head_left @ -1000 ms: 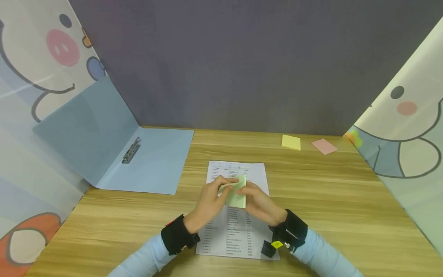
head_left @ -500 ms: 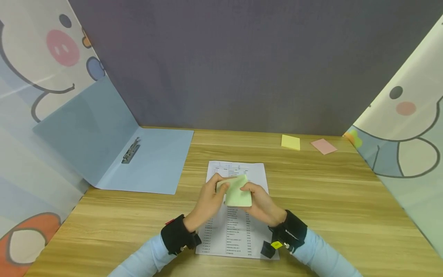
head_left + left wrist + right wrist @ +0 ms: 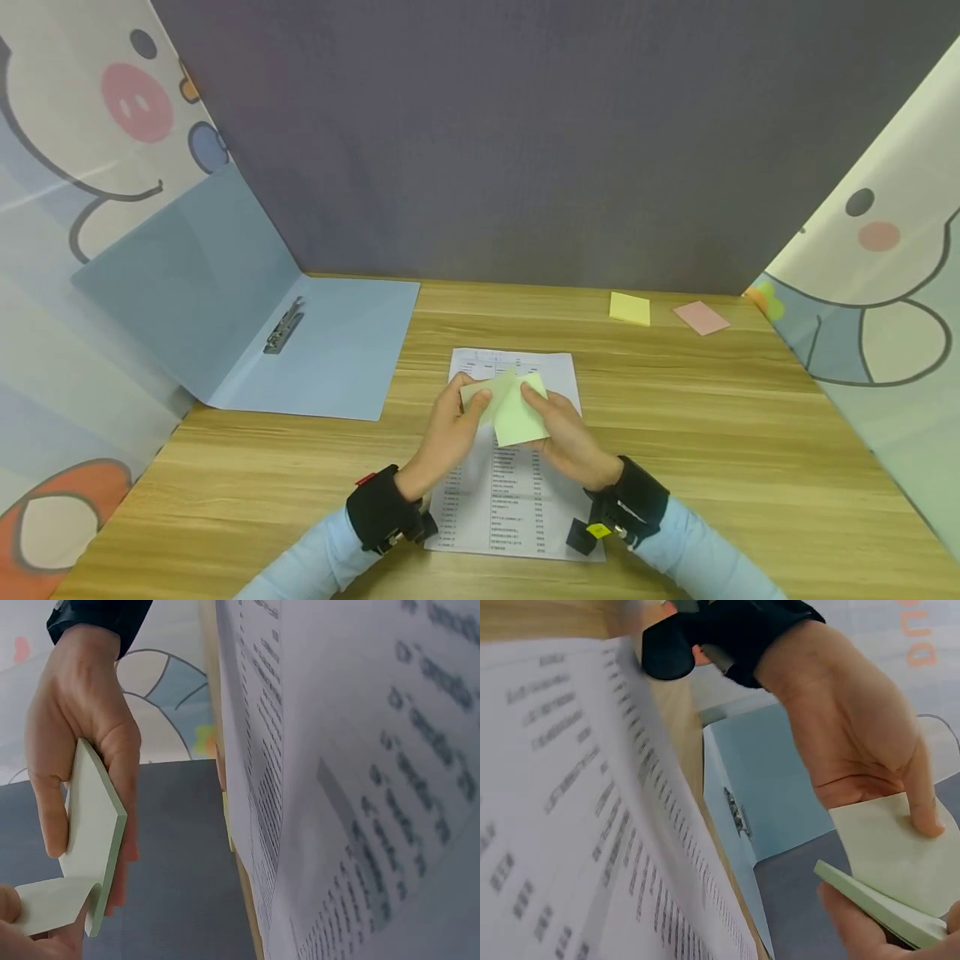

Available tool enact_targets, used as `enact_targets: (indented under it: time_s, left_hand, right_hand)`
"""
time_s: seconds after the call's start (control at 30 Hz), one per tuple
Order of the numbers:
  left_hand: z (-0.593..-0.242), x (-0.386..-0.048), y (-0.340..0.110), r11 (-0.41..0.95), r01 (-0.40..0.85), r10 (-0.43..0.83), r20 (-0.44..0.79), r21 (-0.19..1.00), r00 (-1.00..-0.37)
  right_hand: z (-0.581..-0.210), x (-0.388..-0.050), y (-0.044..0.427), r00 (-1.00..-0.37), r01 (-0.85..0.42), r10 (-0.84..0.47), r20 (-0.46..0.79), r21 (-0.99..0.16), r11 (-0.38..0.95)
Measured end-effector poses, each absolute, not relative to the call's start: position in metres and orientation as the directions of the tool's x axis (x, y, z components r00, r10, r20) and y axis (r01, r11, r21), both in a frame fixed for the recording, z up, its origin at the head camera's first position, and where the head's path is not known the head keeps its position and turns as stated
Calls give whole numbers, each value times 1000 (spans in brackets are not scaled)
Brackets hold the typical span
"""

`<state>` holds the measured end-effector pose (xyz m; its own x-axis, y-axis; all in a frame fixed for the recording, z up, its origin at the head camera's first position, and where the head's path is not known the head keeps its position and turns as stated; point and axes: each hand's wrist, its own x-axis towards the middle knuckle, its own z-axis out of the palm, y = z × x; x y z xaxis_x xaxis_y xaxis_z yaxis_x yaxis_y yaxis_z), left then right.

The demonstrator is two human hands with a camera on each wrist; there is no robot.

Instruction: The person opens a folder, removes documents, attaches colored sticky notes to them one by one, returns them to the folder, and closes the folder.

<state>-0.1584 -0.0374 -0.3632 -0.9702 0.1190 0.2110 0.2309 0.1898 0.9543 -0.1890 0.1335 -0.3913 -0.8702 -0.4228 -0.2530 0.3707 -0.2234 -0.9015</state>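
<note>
Over the printed sheet, my right hand grips a pad of pale green sticky notes, thumb on its face and fingers beneath. My left hand pinches the top note between thumb and fingers. In the left wrist view this note curls away from the thick pad but still joins it near one edge. From the right wrist view, the lifted note stands at an angle to the pad. Beneath both hands lies the printed paper, partly hidden by them.
An open blue folder with a metal clip lies at the left, its cover leaning on the side wall. A yellow sticky pad and a pink one lie at the back right. A dark panel borders the table's rear.
The green note has been peeled further from the pad and pulled to the left, with more of it showing. The pad has tilted in my right hand. Folder and paper stay put.
</note>
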Motion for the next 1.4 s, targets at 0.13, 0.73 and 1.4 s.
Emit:
enact_targets:
  time_s: [0.13,0.73,1.4]
  left_hand:
    - [-377,-166,-38,152,218,97,205,964,-974]
    - [-396,-178,-42,-105,9,44,14,994,-999]
    - [-400,-176,-47,-181,-46,71,-33,982,-997]
  right_hand:
    - [-394,-190,132,-897,341,-360,-255,-919,-200]
    - [-398,-195,140,-838,378,-483,-253,-908,-181]
    - [-400,-196,143,-819,416,-491,-297,-897,-150]
